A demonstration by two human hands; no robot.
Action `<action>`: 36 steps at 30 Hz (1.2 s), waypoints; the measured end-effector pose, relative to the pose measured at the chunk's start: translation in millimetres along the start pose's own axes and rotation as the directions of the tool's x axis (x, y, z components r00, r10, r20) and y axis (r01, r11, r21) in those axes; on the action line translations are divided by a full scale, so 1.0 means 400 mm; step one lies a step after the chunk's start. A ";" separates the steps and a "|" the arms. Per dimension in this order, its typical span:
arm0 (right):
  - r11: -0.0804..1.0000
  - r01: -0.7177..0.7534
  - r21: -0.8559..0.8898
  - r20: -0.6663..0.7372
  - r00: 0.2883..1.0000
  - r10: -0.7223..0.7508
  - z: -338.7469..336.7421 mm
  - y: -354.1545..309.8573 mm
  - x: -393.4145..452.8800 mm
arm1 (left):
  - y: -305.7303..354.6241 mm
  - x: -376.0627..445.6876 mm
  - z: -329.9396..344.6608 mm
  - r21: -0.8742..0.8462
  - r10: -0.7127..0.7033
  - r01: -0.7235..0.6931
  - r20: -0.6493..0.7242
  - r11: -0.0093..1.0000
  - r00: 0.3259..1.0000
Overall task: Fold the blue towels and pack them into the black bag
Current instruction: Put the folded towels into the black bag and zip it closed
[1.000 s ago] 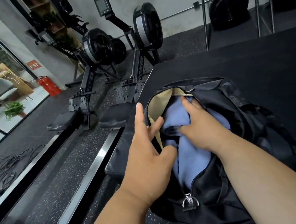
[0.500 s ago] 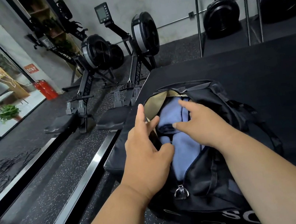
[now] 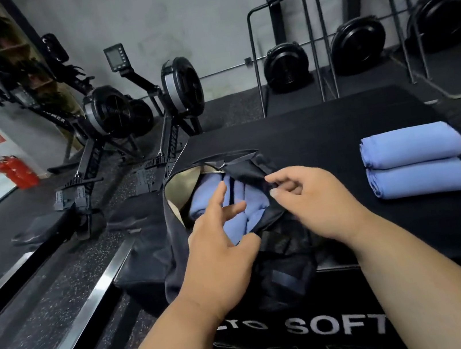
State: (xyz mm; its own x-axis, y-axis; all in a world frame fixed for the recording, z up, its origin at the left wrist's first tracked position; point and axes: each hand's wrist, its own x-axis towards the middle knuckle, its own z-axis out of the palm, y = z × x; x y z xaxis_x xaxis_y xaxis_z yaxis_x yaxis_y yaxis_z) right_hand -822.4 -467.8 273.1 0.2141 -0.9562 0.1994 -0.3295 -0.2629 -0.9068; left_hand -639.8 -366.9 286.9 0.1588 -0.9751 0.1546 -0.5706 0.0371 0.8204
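A single head-worn wide-angle camera looks forward and down from just above the person's forearms, close over the black bag (image 3: pixel 265 247) at the near left corner of a black soft plyo box (image 3: pixel 322 135). The wall and rowing machines (image 3: pixel 111 117) curve across the frame's top.

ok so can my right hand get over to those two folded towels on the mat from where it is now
Probably yes. The right hand is at the black bag, and only bare black mat lies between it and the two folded blue towels to its right. Its fingers seem to pinch the bag's edge, so it would let go first.
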 end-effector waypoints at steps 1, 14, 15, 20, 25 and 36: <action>1.000 -0.015 -0.012 -0.069 0.998 0.014 -0.026 0.015 -0.002 | 0.003 0.000 0.014 -0.005 0.005 -0.005 0.015 1.000 1.000; 0.731 -0.548 -0.407 -0.541 0.789 0.291 -0.329 0.272 0.000 | 0.049 0.047 0.176 -0.017 0.012 -0.011 0.104 1.000 0.995; 0.723 -0.576 -0.382 -0.545 0.772 0.327 -0.340 0.286 0.003 | 0.048 0.051 0.189 -0.009 0.016 -0.015 0.108 1.000 0.994; 0.796 -0.580 -0.175 -0.564 0.722 0.402 -0.378 0.319 0.015 | 0.054 0.074 0.240 0.030 0.020 -0.025 0.166 0.999 0.986; 0.793 -0.600 -0.101 -0.647 0.646 0.406 -0.408 0.327 0.038 | 0.053 0.103 0.273 0.057 0.042 -0.052 0.175 0.997 0.984; 0.906 -0.422 -0.046 -0.620 0.723 0.305 -0.398 0.304 0.041 | 0.054 0.125 0.307 0.080 0.066 -0.081 0.170 0.993 0.983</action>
State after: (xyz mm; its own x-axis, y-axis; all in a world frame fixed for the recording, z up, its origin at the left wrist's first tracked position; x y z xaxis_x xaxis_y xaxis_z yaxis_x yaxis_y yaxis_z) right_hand -1005.4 -535.8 225.2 -0.5159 -0.8510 0.0982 -0.4314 0.1590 -0.8880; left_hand -743.3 -441.5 244.7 -0.0189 -0.9934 0.1129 -0.6446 0.0984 0.7582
